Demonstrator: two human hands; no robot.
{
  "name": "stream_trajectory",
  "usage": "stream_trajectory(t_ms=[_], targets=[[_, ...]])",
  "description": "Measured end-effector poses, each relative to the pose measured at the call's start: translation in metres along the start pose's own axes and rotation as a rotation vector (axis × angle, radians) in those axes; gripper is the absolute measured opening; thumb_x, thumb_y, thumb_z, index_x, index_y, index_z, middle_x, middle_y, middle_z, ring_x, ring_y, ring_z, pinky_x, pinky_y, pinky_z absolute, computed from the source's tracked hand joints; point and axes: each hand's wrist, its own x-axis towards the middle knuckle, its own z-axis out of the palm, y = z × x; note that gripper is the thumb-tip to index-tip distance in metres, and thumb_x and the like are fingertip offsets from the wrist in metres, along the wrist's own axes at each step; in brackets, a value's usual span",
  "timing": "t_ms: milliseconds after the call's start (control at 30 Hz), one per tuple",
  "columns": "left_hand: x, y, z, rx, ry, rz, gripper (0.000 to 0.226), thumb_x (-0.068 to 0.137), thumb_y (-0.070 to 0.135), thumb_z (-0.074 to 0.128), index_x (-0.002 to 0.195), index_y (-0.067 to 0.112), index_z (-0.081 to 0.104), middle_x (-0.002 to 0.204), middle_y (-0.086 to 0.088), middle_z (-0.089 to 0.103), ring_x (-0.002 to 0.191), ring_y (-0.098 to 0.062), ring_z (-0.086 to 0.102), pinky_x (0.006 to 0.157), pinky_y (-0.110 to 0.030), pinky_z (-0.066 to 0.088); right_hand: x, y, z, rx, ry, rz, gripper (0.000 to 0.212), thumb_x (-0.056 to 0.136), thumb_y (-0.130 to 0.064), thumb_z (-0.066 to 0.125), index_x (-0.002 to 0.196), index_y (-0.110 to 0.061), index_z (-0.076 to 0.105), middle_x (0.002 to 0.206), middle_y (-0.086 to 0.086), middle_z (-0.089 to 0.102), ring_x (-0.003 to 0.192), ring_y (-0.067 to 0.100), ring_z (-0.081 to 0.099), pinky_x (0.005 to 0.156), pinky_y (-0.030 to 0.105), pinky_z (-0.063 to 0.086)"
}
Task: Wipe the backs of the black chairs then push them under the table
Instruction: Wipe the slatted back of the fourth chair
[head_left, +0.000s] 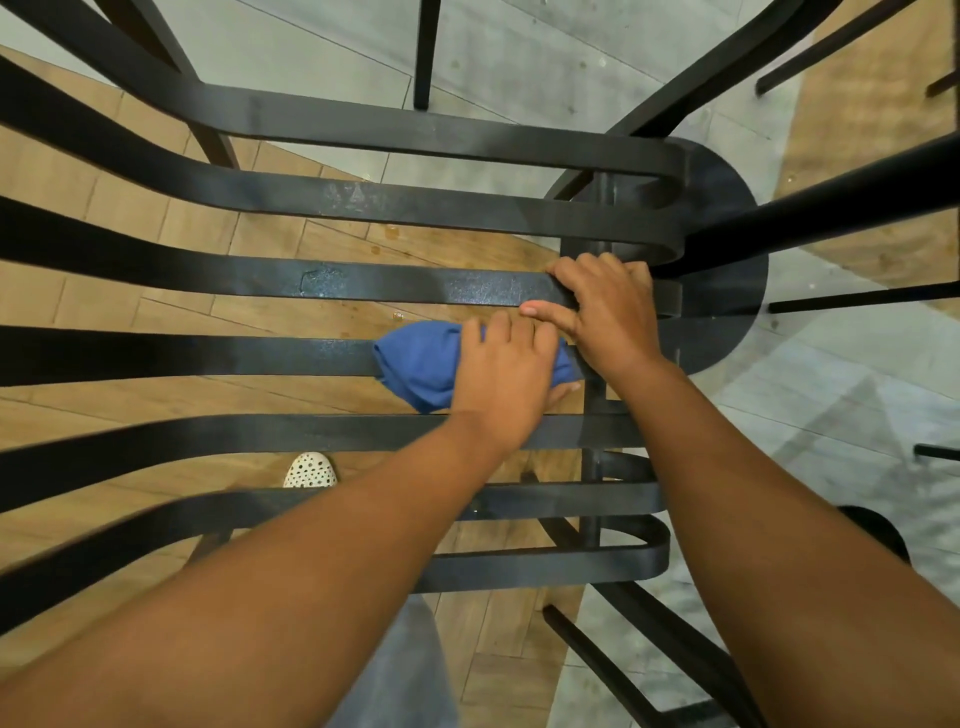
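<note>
Over the slatted back of the black chair (260, 280), we work from above, leaning close. Our left hand (506, 384) is wrapped around a bunched blue cloth (415, 364), clamping it onto one slat, probably so one pass cleans several faces. Our right hand (605, 306) curls over the neighbouring slat just beside it, likely steadying the frame. The slats look matte black and curved, with faint smears on two of them.
</note>
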Motion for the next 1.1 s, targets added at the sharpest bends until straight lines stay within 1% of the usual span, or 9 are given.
stream_trajectory(t_ms=[233, 400, 500, 600, 700, 833, 900, 1000, 1100], targets=[[-0.012, -0.059, 0.001, -0.072, 0.035, 0.14, 0.064, 0.08, 0.066, 0.027, 0.106, 0.015, 0.056, 0.099, -0.006, 0.063, 0.09, -0.025, 0.056, 0.076, -0.038, 0.039, 0.0, 0.002, -0.004, 0.025, -0.031, -0.001, 0.07, 0.076, -0.073, 0.032, 0.104, -0.017, 0.064, 0.094, 0.004, 0.064, 0.087, 0.026, 0.054, 0.076, 0.033, 0.023], [-0.048, -0.155, 0.002, -0.11, -0.105, 0.144, 0.051, 0.076, 0.04, 0.069, 0.117, 0.012, 0.056, 0.104, -0.014, 0.064, 0.092, -0.033, 0.058, 0.079, -0.045, 0.044, 0.0, 0.001, -0.005, 0.033, -0.028, -0.004, 0.062, 0.079, -0.068, 0.038, 0.105, -0.018, 0.064, 0.095, 0.002, 0.064, 0.088, 0.025, 0.054, 0.076, 0.033, 0.024], [-0.058, -0.18, -0.009, -0.197, -0.193, 0.089, 0.052, 0.083, 0.032, 0.065, 0.127, 0.008, 0.052, 0.117, -0.018, 0.06, 0.107, -0.035, 0.054, 0.093, -0.047, 0.038, 0.0, -0.001, -0.006, 0.029, -0.025, -0.002, 0.063, 0.079, -0.068, 0.037, 0.105, -0.017, 0.064, 0.094, 0.003, 0.064, 0.088, 0.026, 0.054, 0.076, 0.033, 0.025], [-0.067, -0.168, -0.03, -0.393, -0.112, 0.055, 0.059, 0.086, 0.047, 0.04, 0.12, 0.002, 0.057, 0.115, -0.021, 0.061, 0.109, -0.038, 0.055, 0.095, -0.044, 0.037, 0.0, -0.002, -0.006, 0.032, -0.016, -0.004, 0.062, 0.079, -0.067, 0.038, 0.104, -0.016, 0.064, 0.093, 0.004, 0.064, 0.087, 0.027, 0.054, 0.077, 0.035, 0.027], [-0.089, -0.139, -0.042, -0.378, 0.023, 0.186, 0.057, 0.09, 0.046, 0.032, 0.108, 0.005, 0.066, 0.107, -0.013, 0.068, 0.105, -0.028, 0.06, 0.087, -0.022, 0.037, -0.001, -0.002, -0.006, 0.036, -0.008, 0.001, 0.064, 0.079, -0.068, 0.036, 0.104, -0.016, 0.064, 0.093, 0.005, 0.065, 0.086, 0.027, 0.054, 0.077, 0.035, 0.028], [-0.113, -0.094, 0.004, -0.211, 0.046, 0.257, 0.054, 0.087, 0.041, 0.037, 0.121, 0.003, 0.055, 0.114, -0.013, 0.064, 0.107, -0.024, 0.043, 0.092, -0.035, 0.031, 0.0, -0.002, -0.005, 0.025, -0.008, 0.003, 0.065, 0.079, -0.069, 0.035, 0.105, -0.016, 0.063, 0.094, 0.006, 0.064, 0.088, 0.028, 0.054, 0.078, 0.037, 0.03], [-0.106, -0.072, 0.025, -0.146, 0.033, 0.105, 0.052, 0.084, 0.045, 0.037, 0.121, 0.01, 0.049, 0.102, -0.01, 0.062, 0.095, -0.025, 0.043, 0.081, -0.04, 0.029, 0.0, -0.001, -0.004, 0.019, 0.0, 0.003, 0.065, 0.078, -0.069, 0.036, 0.104, -0.017, 0.063, 0.092, 0.005, 0.064, 0.087, 0.027, 0.053, 0.077, 0.036, 0.029], [-0.077, -0.024, 0.026, -0.102, 0.043, 0.09, 0.044, 0.079, 0.05, 0.055, 0.107, 0.017, 0.058, 0.087, -0.004, 0.059, 0.08, -0.023, 0.052, 0.072, -0.036, 0.033, 0.0, -0.001, -0.002, 0.011, 0.004, 0.007, 0.066, 0.077, -0.071, 0.036, 0.103, -0.017, 0.063, 0.09, 0.005, 0.063, 0.087, 0.027, 0.053, 0.075, 0.032, 0.022], [-0.06, 0.011, 0.018, -0.083, 0.013, 0.14, 0.045, 0.086, 0.053, 0.052, 0.115, 0.019, 0.056, 0.098, -0.002, 0.059, 0.089, -0.021, 0.055, 0.076, -0.035, 0.041, 0.0, 0.0, -0.002, -0.009, 0.008, 0.007, 0.067, 0.076, -0.072, 0.035, 0.104, -0.018, 0.064, 0.09, 0.005, 0.063, 0.087, 0.027, 0.053, 0.074, 0.032, 0.02]])
